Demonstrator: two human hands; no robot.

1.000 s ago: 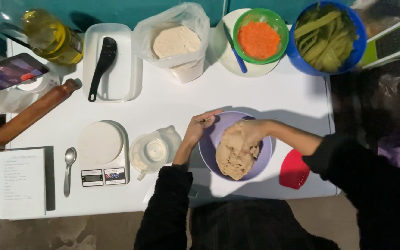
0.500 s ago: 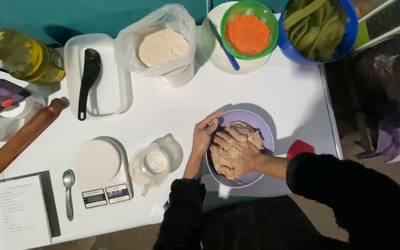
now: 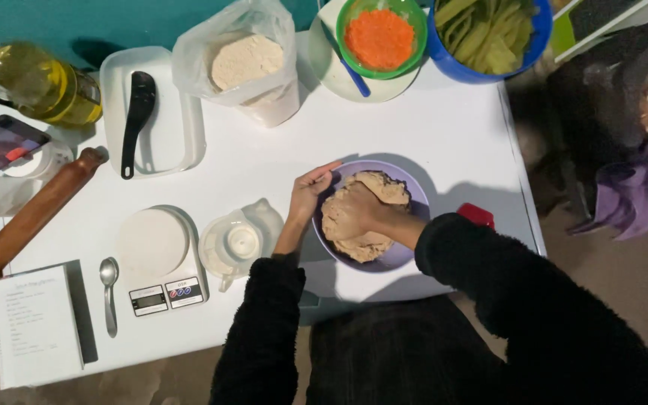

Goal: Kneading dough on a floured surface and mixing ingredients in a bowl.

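Dough [image 3: 373, 225], a tan lump, sits inside the lilac bowl [image 3: 406, 259] near the front edge of the white table [image 3: 451, 127], seen from the head camera looking straight down. The right hand [image 3: 350, 214] lies on top of the lump with its fingers curled down into it, clenched on the dough, so the mass is directly under this hand and spreads from the bowl's far rim toward the person. The left hand [image 3: 307, 193] is just beside it, grasping the bowl's left rim, thumb toward the dough, fingers outside the wall. Left of the bowl stand a clear measuring jug [image 3: 238, 241] and a kitchen scale [image 3: 155, 255] with a spoon [image 3: 109, 292] and a notebook [image 3: 33, 324] beside it; farther back are a bag of flour [image 3: 245, 64], a rolling pin [image 3: 31, 217] and a bottle of oil [image 3: 46, 82].
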